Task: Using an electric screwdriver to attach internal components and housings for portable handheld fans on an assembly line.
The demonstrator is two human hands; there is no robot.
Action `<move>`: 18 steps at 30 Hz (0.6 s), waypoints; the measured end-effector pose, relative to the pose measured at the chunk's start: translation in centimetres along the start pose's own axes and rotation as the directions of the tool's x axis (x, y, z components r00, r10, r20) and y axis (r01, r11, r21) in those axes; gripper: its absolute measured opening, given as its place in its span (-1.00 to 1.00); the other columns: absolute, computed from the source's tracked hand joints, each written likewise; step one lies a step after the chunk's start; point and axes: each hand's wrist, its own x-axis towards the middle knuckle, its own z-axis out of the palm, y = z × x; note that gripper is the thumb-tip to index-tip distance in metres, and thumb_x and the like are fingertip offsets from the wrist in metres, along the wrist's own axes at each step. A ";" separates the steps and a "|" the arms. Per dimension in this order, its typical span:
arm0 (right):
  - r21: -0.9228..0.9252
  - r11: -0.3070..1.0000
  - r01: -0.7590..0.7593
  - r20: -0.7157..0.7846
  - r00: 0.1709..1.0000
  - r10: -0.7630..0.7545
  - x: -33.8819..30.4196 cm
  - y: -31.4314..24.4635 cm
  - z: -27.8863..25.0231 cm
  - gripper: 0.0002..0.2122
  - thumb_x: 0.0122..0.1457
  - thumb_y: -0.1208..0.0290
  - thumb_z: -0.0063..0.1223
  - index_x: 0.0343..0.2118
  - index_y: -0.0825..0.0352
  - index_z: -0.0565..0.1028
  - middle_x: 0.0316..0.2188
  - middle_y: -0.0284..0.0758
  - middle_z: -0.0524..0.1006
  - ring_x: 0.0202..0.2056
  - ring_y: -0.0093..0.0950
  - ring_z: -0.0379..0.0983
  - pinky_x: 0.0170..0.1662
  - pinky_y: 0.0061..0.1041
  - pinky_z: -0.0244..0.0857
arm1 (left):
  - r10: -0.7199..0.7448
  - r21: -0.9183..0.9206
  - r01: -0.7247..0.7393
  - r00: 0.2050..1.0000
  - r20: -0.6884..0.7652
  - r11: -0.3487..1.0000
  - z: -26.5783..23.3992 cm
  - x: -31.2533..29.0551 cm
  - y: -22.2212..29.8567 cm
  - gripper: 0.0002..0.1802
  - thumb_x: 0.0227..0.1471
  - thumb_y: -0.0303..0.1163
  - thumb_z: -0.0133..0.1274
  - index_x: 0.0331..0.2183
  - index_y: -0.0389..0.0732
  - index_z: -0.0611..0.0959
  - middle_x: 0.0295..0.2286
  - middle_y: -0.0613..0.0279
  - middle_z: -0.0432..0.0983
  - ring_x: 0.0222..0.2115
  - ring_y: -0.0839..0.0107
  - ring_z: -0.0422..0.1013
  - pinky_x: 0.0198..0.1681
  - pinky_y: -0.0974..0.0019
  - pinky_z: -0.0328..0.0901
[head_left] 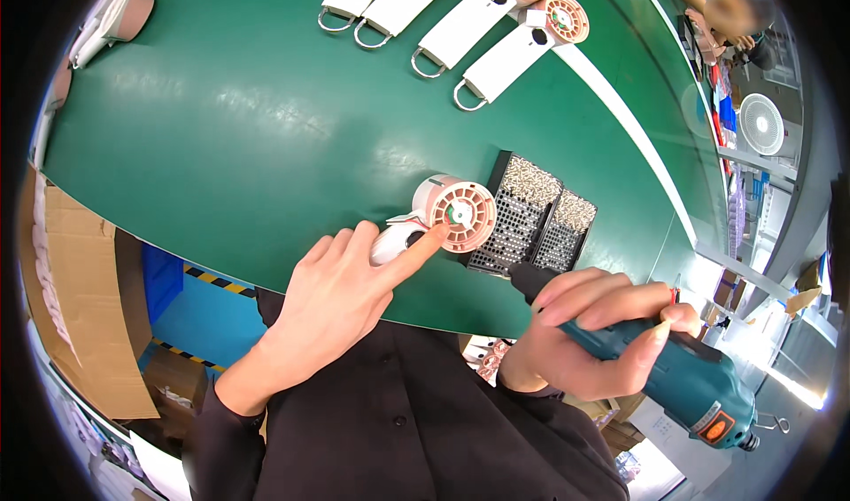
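Note:
My left hand [341, 289] is closed round the white handle of a handheld appliance [459, 216] with a pink cylindrical head. Its index finger reaches onto the head's round, spoked face, where a bit of green shows inside. In my right hand [593, 333] is a teal electric screwdriver [686, 377], its black nose pointing left toward the table. That nose is at the near edge of two black perforated screw trays [531, 227]. Small metal screws lie heaped at the trays' far ends. The pink head sits just left of the trays.
Several similar white appliances [505, 67] with metal loops lie at the table's far side. More pink-and-white parts [124, 14] sit at the far left. A cardboard box [88, 297] stands beyond the green table's [266, 147] left edge. Another person [722, 19] is at the far right.

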 end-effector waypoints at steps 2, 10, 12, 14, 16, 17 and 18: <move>0.012 1.000 -0.007 -0.005 1.000 0.007 -0.3 0.3 0.5 -0.80 0.29 0.40 -0.23 -0.11 0.31 0.12 -0.58 -0.11 0.38 -0.68 -0.27 0.39 -0.63 -0.27 0.41 | 0.006 -0.005 -0.006 1.000 -0.005 1.000 0.0 0.0 0.0 -0.19 -0.22 -0.58 0.10 0.14 0.16 0.40 -0.49 0.19 0.22 -0.56 0.30 0.25 -0.51 0.29 0.21; -0.036 0.991 -0.132 0.088 0.987 0.135 -1.5 1.7 0.6 -0.77 0.20 0.57 -0.08 -0.18 0.36 0.11 -0.52 -0.09 0.43 -0.58 -0.32 0.46 -0.48 -0.30 0.43 | -0.004 -0.030 0.004 1.000 -0.009 1.000 0.1 0.0 0.0 -0.20 -0.21 -0.57 0.09 0.13 0.15 0.40 -0.51 0.19 0.22 -0.54 0.30 0.27 -0.51 0.29 0.23; -0.325 0.942 -0.083 0.146 0.980 0.137 -1.6 2.5 1.4 -0.86 0.27 0.37 -0.23 -0.24 0.27 0.12 -0.64 -0.21 0.31 -0.79 -0.36 0.27 -0.72 -0.35 0.30 | -0.014 -0.027 0.014 1.000 -0.008 1.000 0.2 0.0 0.0 -0.21 -0.21 -0.56 0.10 0.13 0.14 0.40 -0.51 0.19 0.22 -0.54 0.31 0.28 -0.53 0.30 0.25; -0.292 0.950 -0.114 0.149 0.975 0.163 -2.0 2.5 1.0 -0.85 0.27 0.38 -0.22 -0.26 0.27 0.09 -0.63 -0.20 0.31 -0.76 -0.34 0.29 -0.69 -0.35 0.31 | -0.021 -0.022 0.021 1.000 -0.007 1.000 0.4 0.1 0.0 -0.21 -0.21 -0.56 0.10 0.13 0.14 0.40 -0.51 0.19 0.22 -0.55 0.32 0.28 -0.54 0.31 0.26; -0.047 0.990 -0.136 0.189 0.971 0.143 -2.2 2.9 0.1 -0.71 0.11 0.69 0.00 -0.24 0.36 0.12 -0.51 -0.06 0.44 -0.57 -0.28 0.46 -0.46 -0.33 0.41 | -0.029 0.003 0.029 0.999 -0.028 1.000 0.5 0.0 0.1 -0.22 -0.20 -0.54 0.11 0.13 0.14 0.39 -0.50 0.20 0.22 -0.55 0.35 0.29 -0.58 0.35 0.30; -0.044 0.990 -0.137 0.191 0.971 0.143 -2.2 2.9 0.2 -0.71 0.11 0.69 0.00 -0.24 0.36 0.12 -0.51 -0.06 0.44 -0.57 -0.28 0.46 -0.46 -0.33 0.41 | -0.033 0.005 0.033 0.999 -0.030 0.999 0.6 0.1 0.1 -0.22 -0.20 -0.54 0.11 0.13 0.14 0.39 -0.50 0.20 0.22 -0.55 0.35 0.29 -0.58 0.35 0.30; -0.026 0.991 -0.129 0.170 0.977 0.131 -2.3 2.9 0.2 -0.71 0.10 0.70 0.00 -0.25 0.36 0.13 -0.52 -0.07 0.44 -0.58 -0.29 0.46 -0.48 -0.33 0.40 | -0.031 0.001 0.031 0.999 -0.041 1.000 0.8 0.1 0.3 -0.22 -0.20 -0.53 0.11 0.13 0.14 0.39 -0.50 0.20 0.21 -0.55 0.35 0.29 -0.59 0.37 0.31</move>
